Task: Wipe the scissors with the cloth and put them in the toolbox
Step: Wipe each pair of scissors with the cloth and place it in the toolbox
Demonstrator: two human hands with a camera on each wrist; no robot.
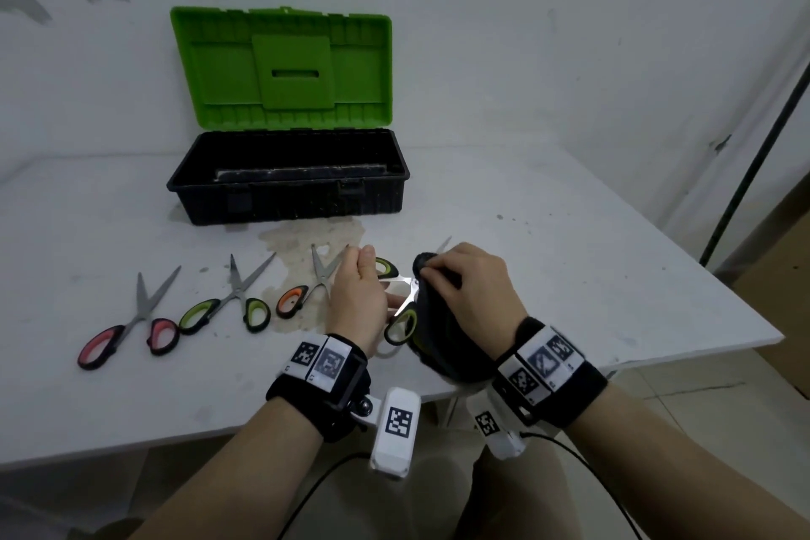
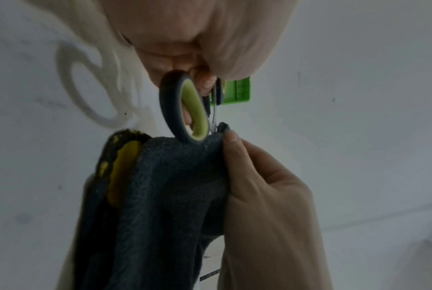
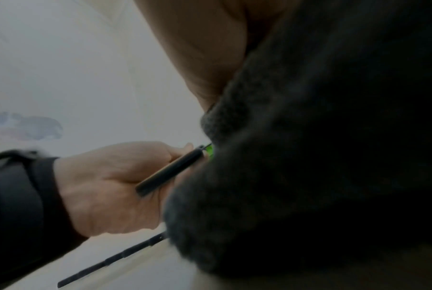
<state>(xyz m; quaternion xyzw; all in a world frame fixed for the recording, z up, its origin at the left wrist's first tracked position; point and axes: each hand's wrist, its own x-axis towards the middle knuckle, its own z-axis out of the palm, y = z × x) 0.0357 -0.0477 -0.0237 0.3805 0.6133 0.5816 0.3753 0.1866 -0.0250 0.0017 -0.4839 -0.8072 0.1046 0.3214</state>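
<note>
My left hand point(image 1: 357, 298) grips the handles of green-and-black scissors point(image 1: 401, 322) held above the table; one handle loop point(image 2: 185, 111) shows close in the left wrist view. My right hand point(image 1: 469, 285) pinches a dark grey cloth point(image 1: 438, 320) around the blades, whose tip point(image 1: 445, 243) sticks out past the fingers. The cloth point(image 2: 165, 196) hangs down from that hand and fills the right wrist view point(image 3: 321, 157). The toolbox point(image 1: 289, 184), black with its green lid point(image 1: 285, 66) raised, stands at the back of the table.
Three more scissors lie in a row on the white table point(image 1: 570, 254): pink-handled point(image 1: 131, 329) at the left, green-handled point(image 1: 228, 307), and orange-handled point(image 1: 307, 289) beside my left hand. A stain point(image 1: 307, 237) spreads before the toolbox. The table's right edge is close to my right wrist.
</note>
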